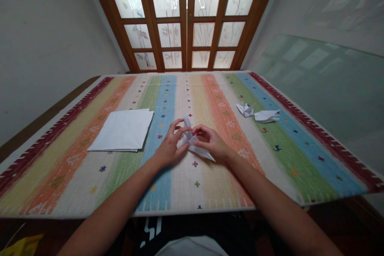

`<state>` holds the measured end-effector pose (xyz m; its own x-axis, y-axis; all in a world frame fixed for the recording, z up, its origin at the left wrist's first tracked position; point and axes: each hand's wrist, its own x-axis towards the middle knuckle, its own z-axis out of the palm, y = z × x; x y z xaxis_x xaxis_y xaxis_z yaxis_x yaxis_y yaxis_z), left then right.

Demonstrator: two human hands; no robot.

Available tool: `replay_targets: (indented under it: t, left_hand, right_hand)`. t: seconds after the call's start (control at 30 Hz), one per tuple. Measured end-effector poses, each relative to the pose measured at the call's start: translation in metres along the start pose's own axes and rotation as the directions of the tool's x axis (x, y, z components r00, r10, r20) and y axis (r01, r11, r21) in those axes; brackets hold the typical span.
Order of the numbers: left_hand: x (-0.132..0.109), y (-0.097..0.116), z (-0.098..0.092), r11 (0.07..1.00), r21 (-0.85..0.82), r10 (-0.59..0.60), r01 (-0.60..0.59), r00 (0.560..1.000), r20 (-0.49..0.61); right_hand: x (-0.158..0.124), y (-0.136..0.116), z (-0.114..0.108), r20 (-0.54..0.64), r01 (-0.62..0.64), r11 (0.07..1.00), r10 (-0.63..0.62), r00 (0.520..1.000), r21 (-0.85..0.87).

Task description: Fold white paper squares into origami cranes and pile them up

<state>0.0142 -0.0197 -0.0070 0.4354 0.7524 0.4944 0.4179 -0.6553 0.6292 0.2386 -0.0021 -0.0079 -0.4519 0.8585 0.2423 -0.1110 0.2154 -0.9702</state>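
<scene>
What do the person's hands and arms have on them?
The left hand and right hand are bare, with no gloves or watch showing, and both forearms are sleeveless. A dark garment with white markings shows below the table edge.

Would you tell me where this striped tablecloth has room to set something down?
Bare cloth lies before the white paper stack and between the folded figures and your right hand. It is crowded where your left hand and right hand pinch the folded sheet.
</scene>
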Motion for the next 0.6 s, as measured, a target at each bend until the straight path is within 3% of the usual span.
replay_targets:
  t: [0.3,0.6]
  left_hand:
    - [-0.0002,-0.0009,0.0016,0.988,-0.152,-0.03,0.032,0.999,0.016]
    - [-0.0018,-0.0022,0.0044,0.983,-0.184,0.015,-0.004,0.998,0.059]
  right_hand:
    - [0.0017,0.0003,0.0075,-0.084,-0.098,0.977,0.116,0.99,0.189]
    - [0.0018,-0.0065,0.0095,-0.094,-0.118,0.968,0.142,0.985,0.222]
